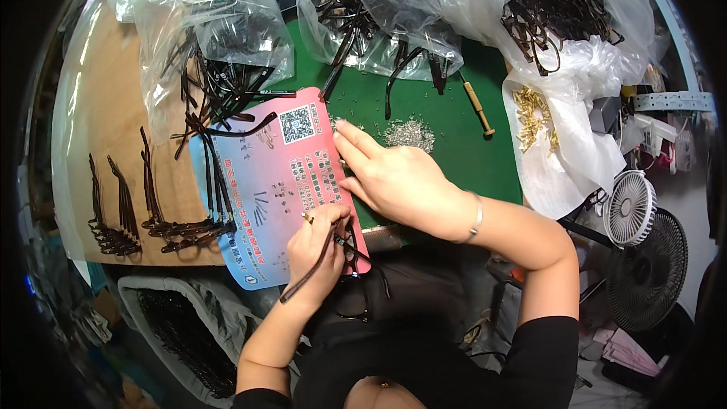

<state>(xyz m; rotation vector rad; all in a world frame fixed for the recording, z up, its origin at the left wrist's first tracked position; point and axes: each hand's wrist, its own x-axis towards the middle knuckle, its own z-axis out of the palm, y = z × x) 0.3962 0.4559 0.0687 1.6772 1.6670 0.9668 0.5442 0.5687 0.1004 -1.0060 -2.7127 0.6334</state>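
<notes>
My left hand [314, 252] is closed around a dark eyeglass frame [353, 299] at the table's front edge. One dark temple arm [309, 273] slants down across the wrist. A small gold-coloured bit shows at the fingers, too small to name. My right hand [394, 174] lies palm down, fingers stretched out, over the right edge of a pink and blue printed mat [261, 159]. What is under its palm is hidden. Just beyond its knuckles lies a heap of tiny silver screws [410, 134]. Loose small metal parts [261, 208] are scattered on the mat.
Bunches of dark temple arms [219, 91] spill from clear plastic bags. Assembled frames [182, 231] stand in rows at left. A brass-handled screwdriver [477, 106], gold-coloured pieces [534, 117] on white plastic and a bag of frames [560, 7] are at right, above small fans [630, 208].
</notes>
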